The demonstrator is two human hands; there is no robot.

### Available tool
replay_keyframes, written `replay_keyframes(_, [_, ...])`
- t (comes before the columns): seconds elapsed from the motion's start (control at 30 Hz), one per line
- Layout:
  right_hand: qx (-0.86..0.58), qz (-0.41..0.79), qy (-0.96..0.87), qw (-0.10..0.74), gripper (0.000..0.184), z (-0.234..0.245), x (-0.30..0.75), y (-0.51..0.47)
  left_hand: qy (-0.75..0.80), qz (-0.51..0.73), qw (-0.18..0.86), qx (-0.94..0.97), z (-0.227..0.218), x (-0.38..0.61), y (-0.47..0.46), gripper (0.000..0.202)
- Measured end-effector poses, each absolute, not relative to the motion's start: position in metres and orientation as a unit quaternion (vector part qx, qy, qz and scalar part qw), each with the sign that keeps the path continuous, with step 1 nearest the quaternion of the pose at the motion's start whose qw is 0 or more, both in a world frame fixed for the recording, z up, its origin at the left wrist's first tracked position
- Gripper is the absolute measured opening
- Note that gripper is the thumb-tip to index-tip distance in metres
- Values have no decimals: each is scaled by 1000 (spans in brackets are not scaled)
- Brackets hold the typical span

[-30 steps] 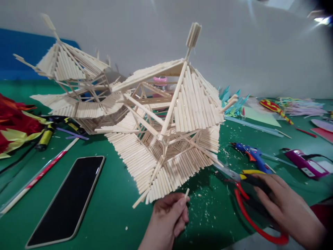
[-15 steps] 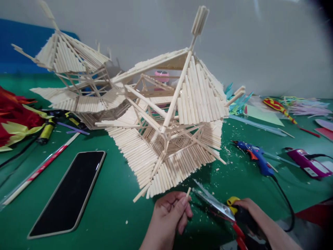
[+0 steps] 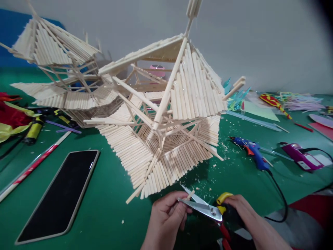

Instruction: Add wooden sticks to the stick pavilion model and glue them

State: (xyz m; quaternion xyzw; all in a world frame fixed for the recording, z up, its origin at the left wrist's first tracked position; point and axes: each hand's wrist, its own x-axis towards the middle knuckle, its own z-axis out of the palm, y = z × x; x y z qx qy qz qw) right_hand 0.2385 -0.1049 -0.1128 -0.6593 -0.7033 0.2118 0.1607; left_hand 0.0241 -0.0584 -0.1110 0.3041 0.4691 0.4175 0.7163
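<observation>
My left hand point(image 3: 169, 215) pinches a short wooden stick point(image 3: 191, 194) between thumb and fingers, near the table's front edge. My right hand point(image 3: 238, 208) grips the scissors point(image 3: 208, 210), which have yellow, black and red handles. Their blades stand apart, one on each side of the stick, close to my left fingertips. Just beyond both hands rises a pavilion model point(image 3: 166, 170) built from wooden sticks, with a partly covered upper roof and a lower roof of stick rows. My right fingers are partly hidden behind the handles.
A second stick pavilion point(image 3: 54, 52) stands back left. A phone point(image 3: 59, 194) lies front left beside a red-and-white wrapped stick bundle point(image 3: 39, 163). On the right are a blue glue gun point(image 3: 252, 151) with its cord and a purple device point(image 3: 303, 156). Wood scraps litter the green table point(image 3: 104, 215).
The scissors have moved left, and their blades have opened wider around the stick in my left hand. The view has shifted slightly, so the models appear further left and higher.
</observation>
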Motion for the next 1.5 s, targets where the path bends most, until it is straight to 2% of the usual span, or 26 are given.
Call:
replay_keyframes(0.1, [-668, 232, -690, 158, 32, -112, 239, -111, 470, 414, 707, 329, -109, 24, -59, 23])
replay_keyframes(0.23, [-651, 262, -695, 160, 50, -111, 232, -117, 468, 412, 697, 355, -111, 24, -60, 23])
replay_keyframes(0.37, [-636, 234, -714, 175, 56, -101, 225, -115, 465, 412, 684, 382, -113, 23, -61, 22])
replay_keyframes(0.6, [-653, 183, -719, 154, 52, -85, 221, -111, 441, 408, 649, 467, -112, 17, -60, 16])
replay_keyframes(0.7, [-649, 175, -722, 160, 53, -86, 223, -112, 421, 443, 600, 517, -109, 15, -58, 11])
replay_keyframes(0.83, [-639, 191, -724, 175, 51, -86, 228, -114, 392, 491, 540, 559, -105, 16, -58, 17])
replay_keyframes(1.07, [-662, 281, -670, 187, 27, -97, 226, -102, 357, 544, 485, 584, -103, 18, -64, 14])
replay_keyframes(1.2, [-671, 289, -658, 181, 26, -106, 225, -97, 340, 533, 467, 618, -102, 17, -62, 13])
replay_keyframes(1.37, [-662, 269, -669, 204, 25, -112, 230, -108, 323, 489, 452, 672, -99, 9, -56, 29])
replay_keyframes(1.5, [-652, 281, -672, 209, 26, -110, 227, -115, 314, 449, 438, 713, -101, 4, -54, 30])
